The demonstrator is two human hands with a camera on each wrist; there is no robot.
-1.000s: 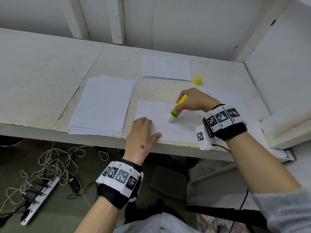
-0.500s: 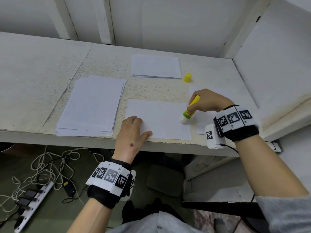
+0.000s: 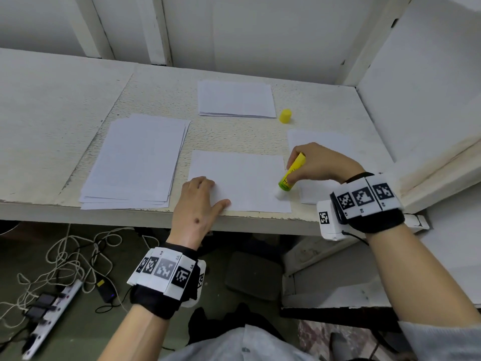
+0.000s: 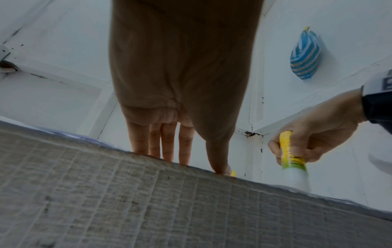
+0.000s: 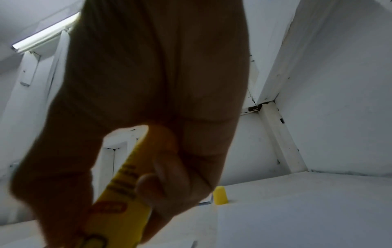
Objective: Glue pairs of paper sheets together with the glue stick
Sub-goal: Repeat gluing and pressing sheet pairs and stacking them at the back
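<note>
A white paper sheet (image 3: 242,175) lies near the table's front edge. My left hand (image 3: 199,201) rests flat on its near left corner, fingers straight (image 4: 167,142). My right hand (image 3: 316,165) grips the yellow glue stick (image 3: 291,173), tilted, with its white tip on the sheet's near right corner. The same glue stick (image 4: 291,159) shows in the left wrist view and, up close, as a yellow tube (image 5: 120,201) in the right wrist view. The yellow cap (image 3: 285,116) stands alone further back.
A thick stack of paper (image 3: 138,160) lies at the left. A smaller pile (image 3: 235,99) sits at the back, and another sheet (image 3: 335,149) lies under my right hand. White walls close the table's back and right. Cables and a power strip (image 3: 49,308) are on the floor.
My right hand has slid the glue stick across the sheet from its middle to the near right corner. My left hand has stayed on the near left corner.
</note>
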